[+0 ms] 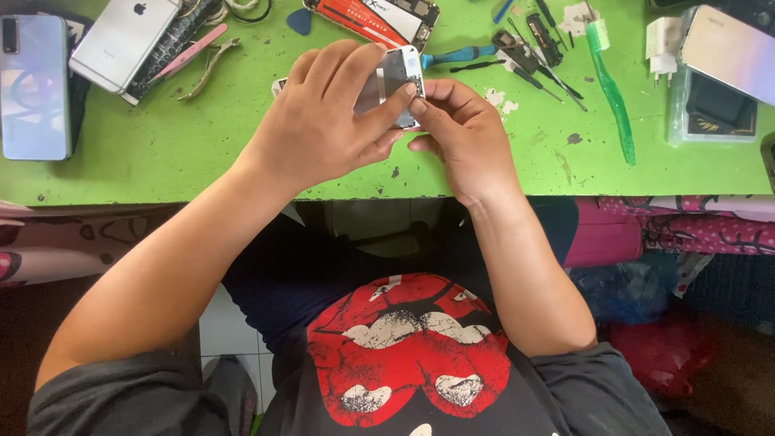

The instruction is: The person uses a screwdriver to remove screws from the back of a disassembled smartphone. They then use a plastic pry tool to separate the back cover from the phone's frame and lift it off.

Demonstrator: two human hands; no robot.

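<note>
The fingers point(355, 85) of the left hand point(319, 121) wrap narrowly around a small white phone part point(397, 77), apparently a screen assembly or frame, held just above the green surface point(202, 161). The right hand point(460, 137) pinches the part's lower corner between thumb and forefinger, so both hands are closed on it; its lower half is hidden behind the left fingers. The work looks to be at a fiddly stage, prying or seating something at that corner, and any further move there seems to call for a steady left grip and fine pressure from the right fingertips.

Just beyond the hands lie an opened phone point(375, 20), a blue-handled screwdriver point(456, 56) and dark small tools point(525, 52). A green toothbrush point(613, 93) lies to the right, near a white charger plug point(663, 39). To the left rest a silver phone point(121, 36), a pale blue phone point(34, 85), pink tweezers point(190, 52) and metal cutters point(208, 69).
</note>
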